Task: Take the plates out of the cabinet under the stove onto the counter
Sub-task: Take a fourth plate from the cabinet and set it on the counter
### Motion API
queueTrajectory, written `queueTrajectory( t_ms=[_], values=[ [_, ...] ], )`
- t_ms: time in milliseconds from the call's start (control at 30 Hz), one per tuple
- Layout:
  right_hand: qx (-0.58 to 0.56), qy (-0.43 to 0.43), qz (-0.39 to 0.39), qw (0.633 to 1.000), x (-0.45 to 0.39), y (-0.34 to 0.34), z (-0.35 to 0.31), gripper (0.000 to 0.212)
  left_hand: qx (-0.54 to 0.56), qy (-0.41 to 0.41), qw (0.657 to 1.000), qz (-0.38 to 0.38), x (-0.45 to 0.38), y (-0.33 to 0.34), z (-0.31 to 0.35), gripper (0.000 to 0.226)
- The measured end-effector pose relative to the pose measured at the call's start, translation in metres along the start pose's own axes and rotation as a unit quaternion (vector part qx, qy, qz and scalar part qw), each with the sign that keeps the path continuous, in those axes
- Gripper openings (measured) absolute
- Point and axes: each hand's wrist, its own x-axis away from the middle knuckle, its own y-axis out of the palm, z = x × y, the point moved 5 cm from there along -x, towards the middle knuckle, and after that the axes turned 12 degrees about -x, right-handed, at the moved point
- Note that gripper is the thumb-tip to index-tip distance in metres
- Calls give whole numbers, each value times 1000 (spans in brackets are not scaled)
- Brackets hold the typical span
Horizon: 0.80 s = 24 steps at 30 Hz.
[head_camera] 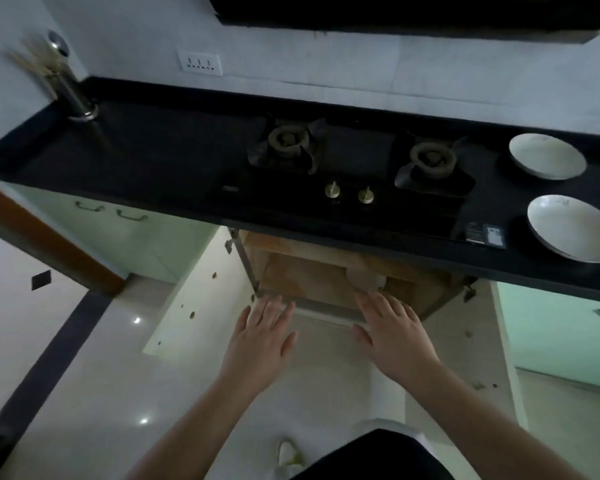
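Two plates stand on the black counter point(153, 140) right of the stove point(354, 168): the far plate point(547, 155) and the near plate point(574, 227), well apart from both hands. A pale plate point(365, 278) lies inside the open cabinet point(305, 271), just beyond the right hand point(392, 336). The left hand point(258, 341) and right hand reach toward the cabinet, fingers spread flat, palms down, holding nothing.
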Motion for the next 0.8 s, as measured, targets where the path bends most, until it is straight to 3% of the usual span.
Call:
queueTrajectory(
  t_ms=[267, 667, 800],
  values=[
    [-39, 65, -10, 997, -38, 21, 48, 63, -13, 79, 997, 9, -95, 17, 17, 64],
    [-19, 39, 1, 999, -152, 103, 107, 59, -5, 63, 998, -25, -227, 126, 29, 65],
    [-1, 29, 10, 1000, -199, 150, 124, 61, -30, 36, 999, 17, -267, 173, 20, 62]
  ],
)
